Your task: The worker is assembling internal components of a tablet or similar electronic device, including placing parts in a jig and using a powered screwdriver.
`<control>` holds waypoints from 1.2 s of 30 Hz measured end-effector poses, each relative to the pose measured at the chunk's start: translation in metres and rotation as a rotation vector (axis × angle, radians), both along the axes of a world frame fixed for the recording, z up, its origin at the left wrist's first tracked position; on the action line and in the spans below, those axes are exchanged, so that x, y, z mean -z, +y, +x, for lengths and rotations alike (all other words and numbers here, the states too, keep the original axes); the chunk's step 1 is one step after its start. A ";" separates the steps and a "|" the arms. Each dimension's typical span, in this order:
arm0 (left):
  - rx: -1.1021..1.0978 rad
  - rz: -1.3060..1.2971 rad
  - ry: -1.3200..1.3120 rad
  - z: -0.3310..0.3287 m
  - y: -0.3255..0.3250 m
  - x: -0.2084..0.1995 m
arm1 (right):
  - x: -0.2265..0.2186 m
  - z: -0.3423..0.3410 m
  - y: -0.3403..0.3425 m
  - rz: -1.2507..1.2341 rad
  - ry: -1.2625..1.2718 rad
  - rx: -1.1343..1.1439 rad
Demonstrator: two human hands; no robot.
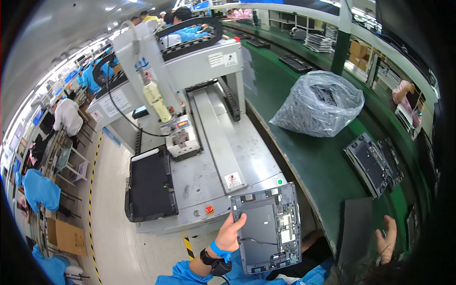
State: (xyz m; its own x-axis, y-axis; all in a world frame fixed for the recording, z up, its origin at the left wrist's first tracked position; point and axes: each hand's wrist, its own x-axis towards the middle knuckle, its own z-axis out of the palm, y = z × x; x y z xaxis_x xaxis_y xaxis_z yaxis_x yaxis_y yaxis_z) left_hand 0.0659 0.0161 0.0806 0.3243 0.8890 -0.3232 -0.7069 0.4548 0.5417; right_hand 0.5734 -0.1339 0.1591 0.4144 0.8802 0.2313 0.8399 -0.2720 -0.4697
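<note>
My left hand (230,232) is closed on the left edge of an opened tablet (259,230), thumb on its face. The tablet is tilted up in front of the machine, showing a dark battery area and a circuit board on its right side. My right hand (387,239) is raised at the lower right with thumb and fingers apart and nothing in it. Close to its left lies a flat dark panel (354,232) on the green work surface (304,164). Farther up, another opened tablet (369,164) lies there, overlapping a second dark unit (392,161).
On the left stands a grey bench machine (251,152) with a dark fixture tray (151,185), a tool head (159,102) and a red button (209,209). A clear plastic bag (320,107) of dark parts sits on the green surface. People work in the background.
</note>
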 end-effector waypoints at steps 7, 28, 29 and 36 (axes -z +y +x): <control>0.008 0.027 0.116 -0.024 -0.018 -0.021 | -0.079 -0.279 0.182 0.137 0.034 -0.931; -0.473 0.706 1.701 -0.287 -0.104 -0.061 | -0.032 -0.661 0.382 -0.120 0.798 -1.454; -0.324 0.752 1.893 -0.284 -0.104 -0.055 | -0.031 -0.672 0.390 -0.119 0.805 -1.444; -0.334 0.719 2.040 -0.289 -0.075 -0.003 | 0.005 -0.709 0.426 -0.189 0.849 -1.459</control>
